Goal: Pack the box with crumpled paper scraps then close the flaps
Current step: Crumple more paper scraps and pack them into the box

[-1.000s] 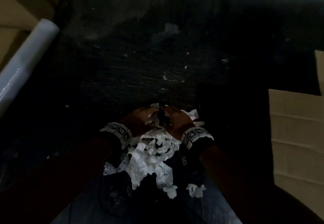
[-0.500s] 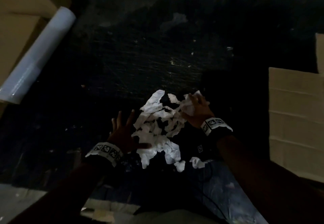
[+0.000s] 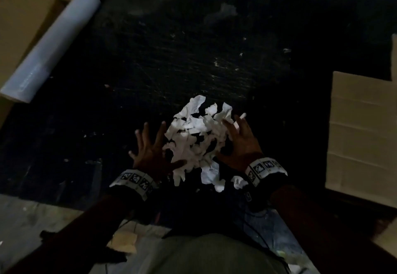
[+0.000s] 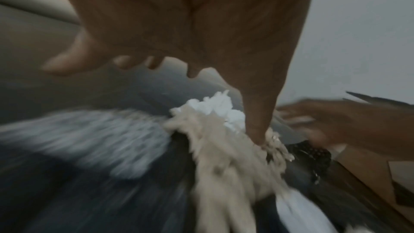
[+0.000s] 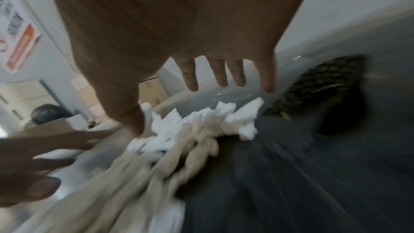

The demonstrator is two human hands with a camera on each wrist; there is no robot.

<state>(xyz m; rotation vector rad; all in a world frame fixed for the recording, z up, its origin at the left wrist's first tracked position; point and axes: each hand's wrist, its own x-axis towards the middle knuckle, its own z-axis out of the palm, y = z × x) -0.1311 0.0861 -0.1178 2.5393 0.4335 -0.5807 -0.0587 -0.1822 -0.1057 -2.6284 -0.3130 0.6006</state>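
A loose heap of white crumpled paper scraps (image 3: 197, 136) lies on the dark surface in front of me, blurred in the wrist views (image 4: 224, 130) (image 5: 201, 125). My left hand (image 3: 150, 145) is at the heap's left side, fingers spread and straight, thumb at the paper's lower edge. At the right side my right hand (image 3: 240, 140) has straight fingers against the scraps. Neither hand grips anything. A brown cardboard flap (image 3: 363, 136) shows at the right edge; the box's inside is out of sight.
A white roll (image 3: 51, 44) lies at the upper left across brown cardboard (image 3: 19, 26). The dark scratched tabletop (image 3: 182, 59) stretches beyond the heap. A few stray scraps (image 3: 238, 182) lie near my right wrist. A dark patterned object (image 5: 325, 91) sits right of the paper.
The hands, earlier bunched together over the scraps, have drawn apart and spread flat on either side of the heap. The heap now lies farther forward on the surface.
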